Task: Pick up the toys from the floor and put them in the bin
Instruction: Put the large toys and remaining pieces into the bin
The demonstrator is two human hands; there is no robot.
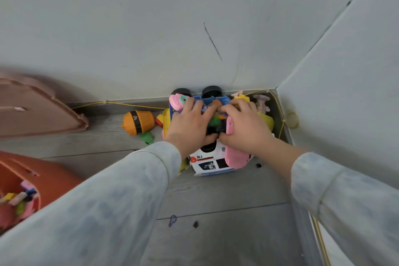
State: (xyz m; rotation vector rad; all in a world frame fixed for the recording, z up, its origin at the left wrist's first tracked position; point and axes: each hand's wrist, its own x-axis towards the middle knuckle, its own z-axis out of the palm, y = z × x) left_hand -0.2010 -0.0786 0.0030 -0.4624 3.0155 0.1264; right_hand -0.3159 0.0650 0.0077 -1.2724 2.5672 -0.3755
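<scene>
Your left hand (190, 123) and right hand (241, 125) lay side by side at the centre of the frame, fingers spread and curled down over a heap of toys (216, 114) on the floor (216, 196) against the wall (151, 39); whether either had a firm hold, you could not tell. A white toy car (207, 163) stuck out below your wrists, an orange toy (138, 122) lay just left of the heap, and the orange bin (43, 177), already holding small toys, sat at the lower left.
</scene>
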